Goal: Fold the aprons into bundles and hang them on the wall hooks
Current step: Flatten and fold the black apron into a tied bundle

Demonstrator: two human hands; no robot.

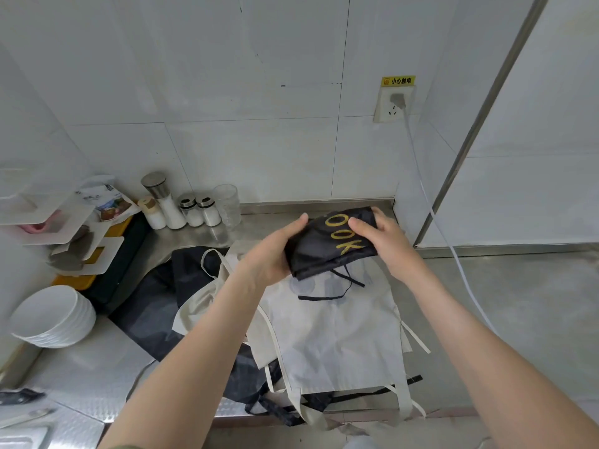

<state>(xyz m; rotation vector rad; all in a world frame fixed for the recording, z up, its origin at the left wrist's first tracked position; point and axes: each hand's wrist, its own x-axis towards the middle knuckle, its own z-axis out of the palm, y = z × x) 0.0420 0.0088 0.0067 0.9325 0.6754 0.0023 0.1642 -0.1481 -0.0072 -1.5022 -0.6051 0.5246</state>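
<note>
A cream apron lies spread on the steel counter nearest the camera, its pale ties trailing over the near edge. A dark apron is crumpled partly beneath it to the left, and a stack of white bowls stands further left. Over the cream apron's far end, a person holds a black apron (yellow lettering reading "OOK" shows on its top face), folded into a compact bundle and apparently raised off the cloth. The left hand cups the bundle's left end, fingers curled around it. The right hand clamps the right end, thumb on top and fingers wrapped over the far edge. Thin black ties hang loose from the bundle's near side onto the cream cloth. Beyond the hands, seasoning jars stand against the tiled wall at far left, and a wall socket with a white cable plugged in sits higher at right. The folding of this apron looks close to finished. The next move likely calls for winding the loose ties around the bundle so it holds, then carrying it to a hook. No wall hooks are in view, and two aprons wait unfolded.
</note>
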